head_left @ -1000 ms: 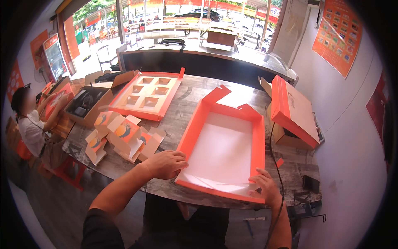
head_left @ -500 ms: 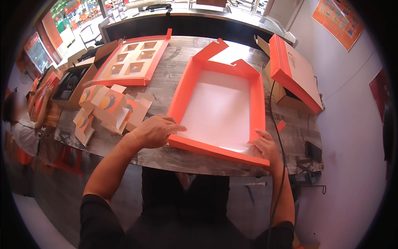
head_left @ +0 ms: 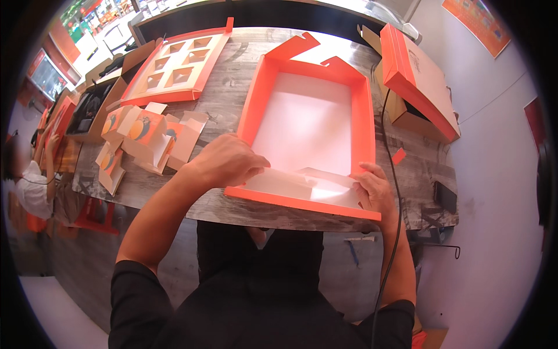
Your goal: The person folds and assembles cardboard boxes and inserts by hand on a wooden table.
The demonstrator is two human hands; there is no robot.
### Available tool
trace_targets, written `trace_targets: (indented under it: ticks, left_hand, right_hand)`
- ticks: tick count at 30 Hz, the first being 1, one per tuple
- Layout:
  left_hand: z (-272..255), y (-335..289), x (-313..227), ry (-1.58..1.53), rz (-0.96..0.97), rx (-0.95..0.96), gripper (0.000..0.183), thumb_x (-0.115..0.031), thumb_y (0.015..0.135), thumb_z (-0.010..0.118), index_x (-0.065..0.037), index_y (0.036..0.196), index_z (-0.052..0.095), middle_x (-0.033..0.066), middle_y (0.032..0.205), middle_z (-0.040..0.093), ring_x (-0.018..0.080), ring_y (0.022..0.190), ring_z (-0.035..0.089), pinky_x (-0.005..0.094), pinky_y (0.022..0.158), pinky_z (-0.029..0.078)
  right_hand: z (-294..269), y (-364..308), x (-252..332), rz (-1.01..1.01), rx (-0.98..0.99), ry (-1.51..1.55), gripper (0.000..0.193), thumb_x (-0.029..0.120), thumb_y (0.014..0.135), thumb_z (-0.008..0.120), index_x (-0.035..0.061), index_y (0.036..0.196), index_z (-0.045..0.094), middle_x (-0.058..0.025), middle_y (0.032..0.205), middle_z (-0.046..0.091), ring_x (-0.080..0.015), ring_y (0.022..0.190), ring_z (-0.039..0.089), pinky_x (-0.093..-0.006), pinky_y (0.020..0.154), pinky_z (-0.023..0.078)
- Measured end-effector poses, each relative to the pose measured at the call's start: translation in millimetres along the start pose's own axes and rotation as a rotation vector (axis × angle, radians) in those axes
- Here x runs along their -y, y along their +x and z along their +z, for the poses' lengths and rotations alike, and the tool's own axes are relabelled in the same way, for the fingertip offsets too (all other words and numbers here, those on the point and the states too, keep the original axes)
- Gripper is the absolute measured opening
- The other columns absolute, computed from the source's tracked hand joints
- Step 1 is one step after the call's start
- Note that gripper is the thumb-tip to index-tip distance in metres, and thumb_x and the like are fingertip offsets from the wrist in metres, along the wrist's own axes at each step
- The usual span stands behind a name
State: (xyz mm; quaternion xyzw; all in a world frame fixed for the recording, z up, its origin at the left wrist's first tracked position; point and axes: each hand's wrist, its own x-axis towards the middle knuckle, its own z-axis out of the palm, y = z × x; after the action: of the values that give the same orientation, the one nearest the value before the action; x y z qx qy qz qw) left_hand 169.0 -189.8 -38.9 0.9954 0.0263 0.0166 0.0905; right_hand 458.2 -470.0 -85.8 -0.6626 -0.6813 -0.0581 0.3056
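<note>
A shallow orange cardboard box [head_left: 363, 128] with a white inside lies in front of me, with no lid on it. Its far wall carries notched flaps that stick up. The near wall [head_left: 302, 200] leans outward toward me, its pale inner face showing. At the near left corner, my left hand [head_left: 224, 160] is closed, its fingertips pinching the cardboard. My right hand [head_left: 375, 189] has its fingers bent around the near right corner of the same box. Parts of both corners are hidden behind my fingers.
An orange tray [head_left: 174, 64] with square openings lies far left, behind folded small cartons [head_left: 139, 131]. A brown carton [head_left: 93, 110] stands beyond them. On the right are an orange-edged box [head_left: 418, 81], a black cable [head_left: 392, 174] and a dark phone-like object [head_left: 445, 196]. Another person sits far left.
The box's near wall has tipped outward toward me, exposing its pale inner face. Both hands have stayed at the near corners, and the left fingers are more curled. The view has tilted downward.
</note>
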Motion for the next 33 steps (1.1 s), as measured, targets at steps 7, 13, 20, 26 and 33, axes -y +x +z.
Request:
trace_targets:
  ticks: [7, 13, 20, 26, 33]
  left_hand:
    - [4.6, -13.6, -5.5, 0.075, -0.001, -0.089, 0.022, -0.014, 0.086, 0.078, -0.019, 0.108, 0.078, -0.0042, 0.081, 0.075, 0.0184, 0.089, 0.070, 0.0354, 0.087, 0.048]
    - [5.5, -15.4, -3.9, 0.083, -0.008, -0.084, 0.026, -0.012, 0.084, 0.080, -0.020, 0.108, 0.078, -0.0051, 0.082, 0.075, 0.0175, 0.090, 0.069, 0.0346, 0.087, 0.047]
    - [2.3, -16.8, -4.6, 0.074, 0.000, -0.078, 0.023, -0.014, 0.084, 0.081, -0.019, 0.106, 0.078, -0.0051, 0.080, 0.074, 0.0182, 0.088, 0.068, 0.0350, 0.086, 0.046]
    - [1.7, -15.7, -4.7, 0.062, 0.012, -0.088, 0.020, -0.014, 0.085, 0.080, -0.018, 0.105, 0.078, -0.0044, 0.079, 0.073, 0.0184, 0.087, 0.068, 0.0352, 0.085, 0.046]
    - [5.3, -18.9, -2.0, 0.054, 0.026, -0.128, 0.016, -0.014, 0.088, 0.079, -0.017, 0.103, 0.079, -0.0037, 0.080, 0.075, 0.0180, 0.087, 0.068, 0.0345, 0.084, 0.046]
  right_hand:
    - [-3.9, 6.7, 7.3, 0.002, 0.091, 0.027, 0.029, -0.005, 0.089, 0.068, 0.0095, 0.113, 0.075, -0.0077, 0.097, 0.072, -0.0375, 0.119, 0.064, -0.0452, 0.098, 0.055]
    - [-5.2, 6.5, 7.6, 0.054, 0.120, 0.042, 0.034, -0.010, 0.085, 0.067, 0.0096, 0.111, 0.074, -0.0083, 0.096, 0.070, -0.0380, 0.115, 0.064, -0.0449, 0.094, 0.056]
    - [-5.1, 11.9, 9.8, -0.016, 0.136, -0.033, 0.039, -0.010, 0.080, 0.067, 0.0100, 0.113, 0.073, -0.0093, 0.093, 0.065, -0.0373, 0.113, 0.064, -0.0445, 0.092, 0.057]
    - [-4.3, 15.8, 15.0, -0.029, 0.186, -0.083, 0.040, -0.009, 0.078, 0.065, 0.0080, 0.114, 0.072, -0.0102, 0.094, 0.062, -0.0355, 0.107, 0.064, -0.0437, 0.090, 0.056]
    - [-5.3, 17.9, 16.7, 0.022, 0.292, -0.114, 0.034, -0.006, 0.083, 0.062, 0.0079, 0.113, 0.070, -0.0098, 0.093, 0.059, -0.0329, 0.103, 0.062, -0.0480, 0.101, 0.052]
